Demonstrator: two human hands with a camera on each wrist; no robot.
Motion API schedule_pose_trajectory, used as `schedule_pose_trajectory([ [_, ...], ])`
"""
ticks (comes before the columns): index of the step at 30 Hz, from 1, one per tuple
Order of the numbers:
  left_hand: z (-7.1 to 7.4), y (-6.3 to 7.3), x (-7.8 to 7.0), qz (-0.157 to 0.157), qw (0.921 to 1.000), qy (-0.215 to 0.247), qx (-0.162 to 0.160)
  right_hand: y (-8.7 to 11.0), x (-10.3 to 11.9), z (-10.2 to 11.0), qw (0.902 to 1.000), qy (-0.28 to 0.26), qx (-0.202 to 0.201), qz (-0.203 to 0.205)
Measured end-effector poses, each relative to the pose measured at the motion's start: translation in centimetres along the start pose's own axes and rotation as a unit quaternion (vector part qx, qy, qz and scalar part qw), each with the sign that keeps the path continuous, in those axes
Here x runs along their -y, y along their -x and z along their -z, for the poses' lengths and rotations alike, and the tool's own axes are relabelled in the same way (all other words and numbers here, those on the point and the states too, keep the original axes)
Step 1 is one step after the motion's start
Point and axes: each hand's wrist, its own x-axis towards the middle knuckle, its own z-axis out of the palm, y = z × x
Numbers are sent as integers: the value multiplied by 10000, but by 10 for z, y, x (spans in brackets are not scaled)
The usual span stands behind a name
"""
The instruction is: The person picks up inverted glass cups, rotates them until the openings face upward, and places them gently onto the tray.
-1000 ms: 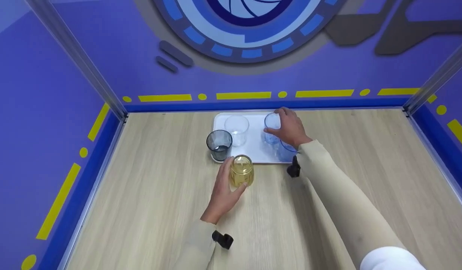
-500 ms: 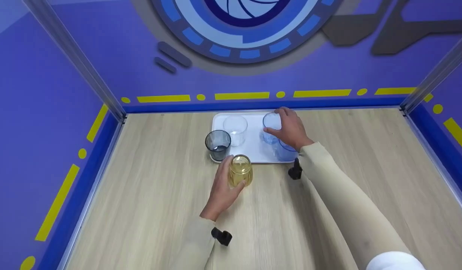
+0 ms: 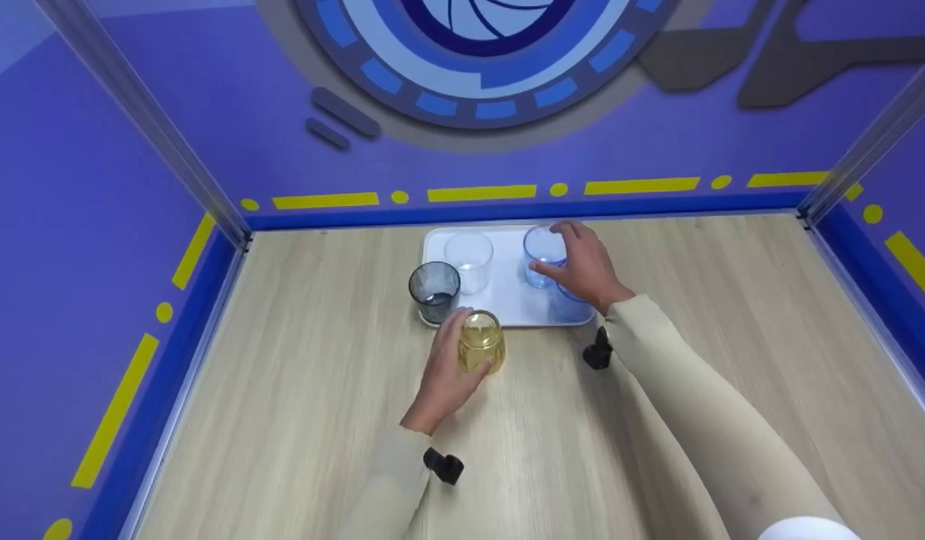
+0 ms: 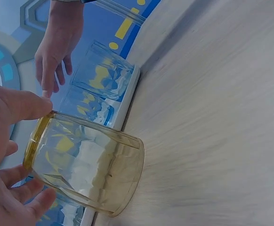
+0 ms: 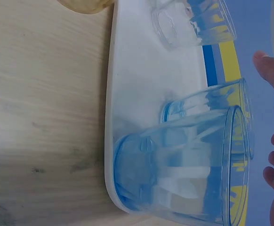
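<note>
My left hand [image 3: 445, 379] holds a yellow glass [image 3: 482, 342] bottom up in front of the white tray [image 3: 511, 307]. In the left wrist view, its thumb and fingers lie around the amber base [image 4: 37, 141]; whether the rim touches the table I cannot tell. Over the tray's right side, my right hand [image 3: 588, 266] is beside the rim of a light blue glass [image 3: 539, 276]. The right wrist view shows its fingers apart from the glasses. Nearer me stands a wider blue glass [image 5: 174, 169], partly hidden by the right hand in the head view.
A dark grey glass [image 3: 434, 292] stands at the tray's left front corner. Behind it is a clear glass [image 3: 470, 266]. The wooden table [image 3: 304, 360] meets a purple back wall [image 3: 432, 161] just behind the tray, with side walls left and right.
My right hand has drawn slightly back and right from the light blue glass, whose rim shows more. The left hand keeps its hold on the yellow glass. The head view has shifted a little.
</note>
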Motion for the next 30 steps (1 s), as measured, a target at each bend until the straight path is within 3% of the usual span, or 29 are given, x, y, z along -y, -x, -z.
schedule_pose_trajectory([
  [8,1,-4,-3,-86,9996,-250,135,7,4,1,9996,-18,-43,288],
  [16,3,-12,-9,-298,9975,-586,253,15,7,0,9977,-367,-158,553],
  [21,4,-17,-12,-395,9950,-850,353,20,9,1,9977,-426,-139,516],
  [30,6,-22,-13,-298,9911,-1138,616,26,12,3,9983,-318,-30,496],
])
